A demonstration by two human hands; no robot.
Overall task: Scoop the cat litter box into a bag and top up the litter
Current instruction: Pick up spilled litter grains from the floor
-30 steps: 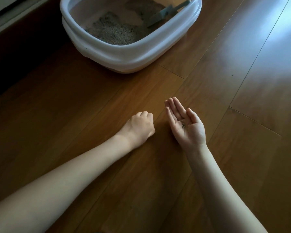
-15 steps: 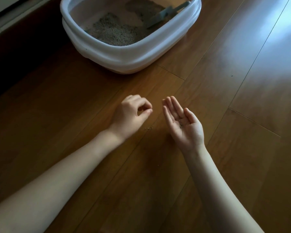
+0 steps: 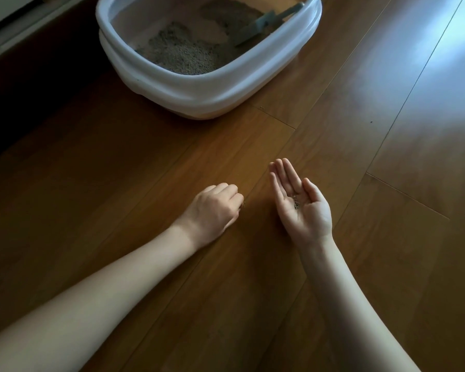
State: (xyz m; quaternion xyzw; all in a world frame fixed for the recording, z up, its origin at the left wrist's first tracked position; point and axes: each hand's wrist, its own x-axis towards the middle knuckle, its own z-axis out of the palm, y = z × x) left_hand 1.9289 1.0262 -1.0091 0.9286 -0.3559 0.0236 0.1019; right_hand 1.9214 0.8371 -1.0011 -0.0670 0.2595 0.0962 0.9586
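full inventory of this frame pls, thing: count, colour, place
litter box: 1, white, top centre on the floor
litter: grey heap, inside the litter box
scoop: 1, grey, lying in the litter box, handle on the right rim
grains: a few, dark, in the right palm
specks: a few, dark, on the floor between the hands
floor: brown wood planks, glare top right
left hand: 1, fingers curled down at the floor; contents of the grip hidden
right hand: 1, palm up, fingers straight
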